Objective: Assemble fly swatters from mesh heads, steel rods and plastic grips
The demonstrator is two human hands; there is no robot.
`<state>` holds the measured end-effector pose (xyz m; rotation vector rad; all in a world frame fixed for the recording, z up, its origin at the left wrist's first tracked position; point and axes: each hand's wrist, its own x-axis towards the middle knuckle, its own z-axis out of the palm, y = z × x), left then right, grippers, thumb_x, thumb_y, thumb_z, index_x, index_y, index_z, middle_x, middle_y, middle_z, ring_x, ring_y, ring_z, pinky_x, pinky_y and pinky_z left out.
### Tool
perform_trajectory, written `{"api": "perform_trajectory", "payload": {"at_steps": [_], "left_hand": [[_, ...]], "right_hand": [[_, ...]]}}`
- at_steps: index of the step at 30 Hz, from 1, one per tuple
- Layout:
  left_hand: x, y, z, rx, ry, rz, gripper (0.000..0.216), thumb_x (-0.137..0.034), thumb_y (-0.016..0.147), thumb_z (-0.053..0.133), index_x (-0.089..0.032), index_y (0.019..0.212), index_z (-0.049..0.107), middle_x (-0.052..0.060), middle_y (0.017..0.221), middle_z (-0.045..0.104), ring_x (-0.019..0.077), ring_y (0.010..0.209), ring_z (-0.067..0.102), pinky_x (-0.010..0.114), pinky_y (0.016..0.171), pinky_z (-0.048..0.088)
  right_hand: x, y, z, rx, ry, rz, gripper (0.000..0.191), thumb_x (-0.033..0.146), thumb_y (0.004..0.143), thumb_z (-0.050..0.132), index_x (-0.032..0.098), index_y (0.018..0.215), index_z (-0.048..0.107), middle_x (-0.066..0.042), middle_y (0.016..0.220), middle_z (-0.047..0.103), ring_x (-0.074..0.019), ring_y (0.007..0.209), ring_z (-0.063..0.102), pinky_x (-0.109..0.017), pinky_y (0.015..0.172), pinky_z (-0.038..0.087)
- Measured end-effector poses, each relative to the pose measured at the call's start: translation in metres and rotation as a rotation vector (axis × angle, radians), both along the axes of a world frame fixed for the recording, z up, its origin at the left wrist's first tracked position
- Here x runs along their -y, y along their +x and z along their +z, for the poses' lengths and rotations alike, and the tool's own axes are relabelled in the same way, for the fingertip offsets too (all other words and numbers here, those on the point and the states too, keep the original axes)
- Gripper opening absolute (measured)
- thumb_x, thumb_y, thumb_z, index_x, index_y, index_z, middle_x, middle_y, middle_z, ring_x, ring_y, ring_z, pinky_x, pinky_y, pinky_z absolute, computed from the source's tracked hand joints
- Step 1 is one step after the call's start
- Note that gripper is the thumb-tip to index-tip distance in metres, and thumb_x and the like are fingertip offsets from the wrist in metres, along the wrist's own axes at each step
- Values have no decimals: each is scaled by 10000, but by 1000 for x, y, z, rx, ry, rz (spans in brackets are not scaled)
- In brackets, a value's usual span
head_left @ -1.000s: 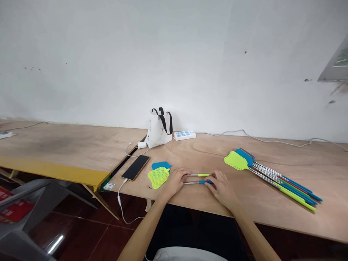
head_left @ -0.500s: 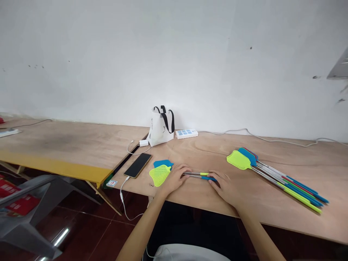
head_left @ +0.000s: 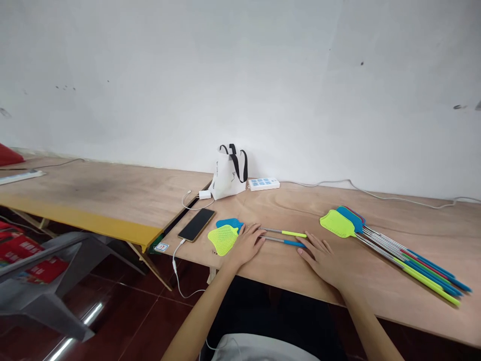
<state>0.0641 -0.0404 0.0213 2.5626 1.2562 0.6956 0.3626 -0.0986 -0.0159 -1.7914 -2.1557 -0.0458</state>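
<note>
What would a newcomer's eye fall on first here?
Probably the bright pile of fly swatters, mostly lime and blue, at the right of the table. Next, the lime swatter and blue swatter in front of the person, with the left hand lying across them and the right hand by their grips. Behind stands a black-handled white tote bag.

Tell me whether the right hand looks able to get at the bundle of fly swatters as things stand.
Probably yes: the right hand looks open, and no object shows between it and the bundle of fly swatters lying to its right.
</note>
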Motion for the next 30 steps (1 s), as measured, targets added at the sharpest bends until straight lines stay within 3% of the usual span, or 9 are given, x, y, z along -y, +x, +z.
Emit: {"api": "perform_trajectory", "payload": {"at_steps": [15,30], "left_hand": [[1,1,0,-32,4,0,342,-351,1067,408,-255,1331,603,71,1555,492,234,1463,406,506,1244,225],[0,1,1,-26,45,-15,314,-327,1059,406,-266,1298,601,67,1511,527,245,1417,438,506,1227,238]], "right_hand": [[3,-4,-5,32,130,-13,505,501,1040,276,312,1421,547,-93,1481,553,-282,1408,471,-592,1148,357],[5,-4,-4,4,140,2,462,483,1040,301,319,1373,576,-76,1470,568,-271,1381,505,-564,1146,372]]}}
